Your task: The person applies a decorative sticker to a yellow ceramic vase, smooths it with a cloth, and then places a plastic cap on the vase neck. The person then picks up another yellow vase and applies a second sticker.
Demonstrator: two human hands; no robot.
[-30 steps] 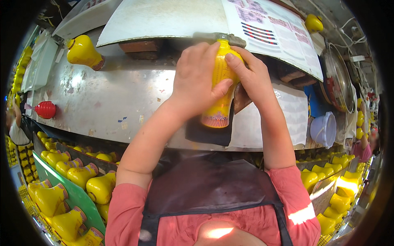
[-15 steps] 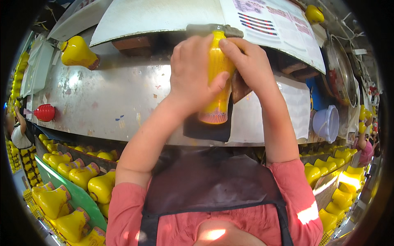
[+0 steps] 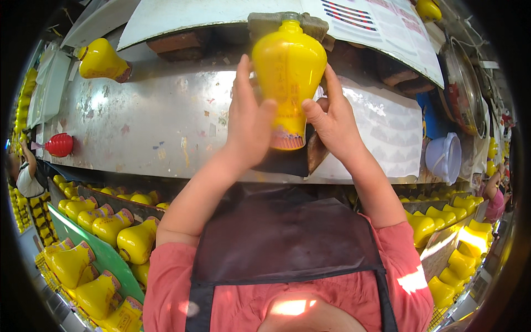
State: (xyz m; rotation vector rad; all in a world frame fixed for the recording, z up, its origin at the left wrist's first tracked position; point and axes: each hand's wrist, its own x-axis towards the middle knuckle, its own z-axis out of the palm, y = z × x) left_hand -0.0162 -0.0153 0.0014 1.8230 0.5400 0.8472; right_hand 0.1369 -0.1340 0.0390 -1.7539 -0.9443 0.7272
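A glossy yellow bottle (image 3: pixel 289 61) lies in front of me, its clear neck pointing away and resting on a grey-brown padded support (image 3: pixel 261 25). Faint lettering and a pink patterned band by its base face up. Along its left side is my left hand (image 3: pixel 249 119), slightly blurred, fingers stretched and the thumb over the bottle's lower part. My right hand (image 3: pixel 338 113) holds the right side, thumb on the front edge and fingers against the shoulder. Under the base I see a dark cloth (image 3: pixel 285 163) and a brown block (image 3: pixel 316 152).
Another yellow bottle (image 3: pixel 102 61) and a red ribbed container (image 3: pixel 60 145) are on the metal table (image 3: pixel 149 122) to the left. White sheets (image 3: pixel 381 133) and a pale purple bucket (image 3: pixel 444 157) are at right. A printed board (image 3: pixel 221 14) spans the back. Racked yellow bottles (image 3: pixel 135 240) flank me.
My hands have loosened from around the bottle's upper part and moved out to its sides. Its wide shoulder and lettering now show, where before my hands covered them.
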